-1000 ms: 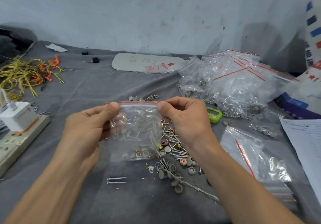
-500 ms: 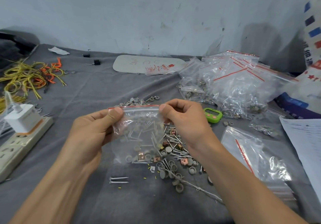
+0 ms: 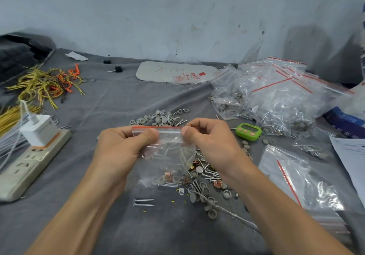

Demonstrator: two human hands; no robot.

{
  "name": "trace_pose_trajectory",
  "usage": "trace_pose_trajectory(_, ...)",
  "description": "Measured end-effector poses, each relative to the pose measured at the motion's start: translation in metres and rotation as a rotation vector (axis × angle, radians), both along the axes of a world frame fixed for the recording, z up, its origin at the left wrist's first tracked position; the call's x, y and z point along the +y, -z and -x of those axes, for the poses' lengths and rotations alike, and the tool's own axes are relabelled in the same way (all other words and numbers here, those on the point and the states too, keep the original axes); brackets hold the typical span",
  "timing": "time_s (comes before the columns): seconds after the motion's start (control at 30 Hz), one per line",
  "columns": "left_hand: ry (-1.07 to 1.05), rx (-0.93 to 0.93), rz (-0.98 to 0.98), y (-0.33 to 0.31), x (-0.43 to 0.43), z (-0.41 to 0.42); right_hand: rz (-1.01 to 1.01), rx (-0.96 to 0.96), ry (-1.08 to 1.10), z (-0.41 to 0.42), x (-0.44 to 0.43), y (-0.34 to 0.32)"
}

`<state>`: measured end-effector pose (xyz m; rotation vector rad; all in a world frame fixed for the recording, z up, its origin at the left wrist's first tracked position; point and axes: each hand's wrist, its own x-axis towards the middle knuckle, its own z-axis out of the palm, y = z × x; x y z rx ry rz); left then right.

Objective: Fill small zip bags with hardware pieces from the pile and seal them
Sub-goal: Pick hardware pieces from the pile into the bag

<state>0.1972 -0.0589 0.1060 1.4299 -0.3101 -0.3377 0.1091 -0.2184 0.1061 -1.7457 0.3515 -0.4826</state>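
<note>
Upper left of the frame: a tangle of yellow and orange wires lies on the grey cloth covering the counter. Below it, a white charger is plugged into a power strip at the left edge.

Centre: the left hand pinches the upper left corner of the zip bag. Its thumb is pressed flat on the front face just under the red seal strip, and its fingers are curled behind. The right hand pinches the upper right corner the same way, thumb in front and fingers curled. Both hands are clamped on the bag, a short stretch of seal apart.

The bag is held above the cloth at frame centre. Its mouth points toward the top of the frame, its seal runs left to right, and its long axis runs top to bottom. Nails, grey caps and copper clips sit in its lower part. Whether the seal is fully pressed together cannot be told.

Below the bag lie two screws, side by side. The hardware pile spreads behind and to the lower right of the bag.

Right: a green timer lies just beside the right hand. A heap of filled bags sits in the upper right, and a stack of flat bags in the lower right. A printed sheet lies at the right edge.
</note>
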Motion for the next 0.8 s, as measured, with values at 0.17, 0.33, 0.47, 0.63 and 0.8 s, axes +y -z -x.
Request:
trace_pose_trajectory(0.17, 0.055, -0.063, -0.023, 0.002, -0.004, 0.007, 0.004, -0.044, -0.031, -0.003, 0.010, 0.000)
trace_pose_trajectory(0.33, 0.031, -0.103, 0.012, 0.001, -0.006, 0.011, 0.008, -0.052, -0.043, -0.002, 0.016, -0.004)
trace_pose_trajectory(0.47, 0.023, -0.124, 0.019, 0.002, -0.003, 0.011, 0.034, -0.042, -0.056, -0.002, 0.018, -0.003)
trace_pose_trajectory(0.63, 0.086, -0.061, 0.040, 0.004, -0.004, 0.013, 0.031, -0.069, -0.034, -0.004, 0.019, 0.000)
trace_pose_trajectory(0.8, -0.003, -0.113, 0.081, 0.007, -0.008, 0.017, 0.025, -0.063, -0.041, -0.003, 0.021, 0.001)
